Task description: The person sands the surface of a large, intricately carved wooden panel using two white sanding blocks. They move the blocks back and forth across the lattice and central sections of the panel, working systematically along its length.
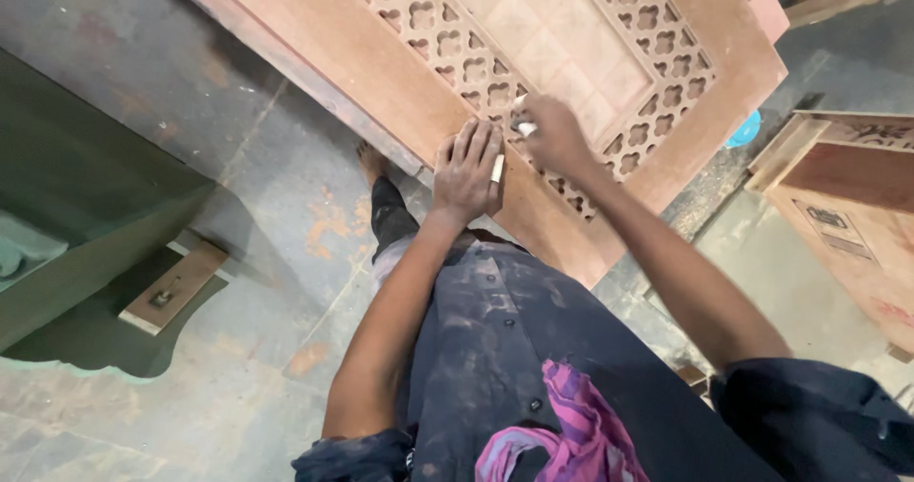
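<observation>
A large wooden door panel (pixel 381 73) lies flat and raised above the grey floor (pixel 238 187), its long axis running on a diagonal from the upper left toward the lower right, with a band of carved lattice (pixel 447 49) framing a paler inset of square tiles (pixel 543 35). The person stands at its near long edge, one bare foot (pixel 371 161) just below that edge. The left hand (pixel 466 170) lies palm down on the plain border of the door, fingers spread flat and pointing away from the body, with a small white stick (pixel 497 168) poking out at its right side; whether the hand grips it or only rests beside it I cannot tell. The right hand (pixel 552 137) is closed into a loose fist around a small white piece (pixel 523 125) and presses it on the lattice band, just beyond and to the right of the left hand, the two hands almost touching. The lattice strip runs away from the right hand along the door's length in both directions, so the right hand is the nearer one to the carving. A green moulded piece (pixel 67 244) sits at the left, a wood block (pixel 171 287) beside it, and another framed panel (pixel 847 206) at the right.
</observation>
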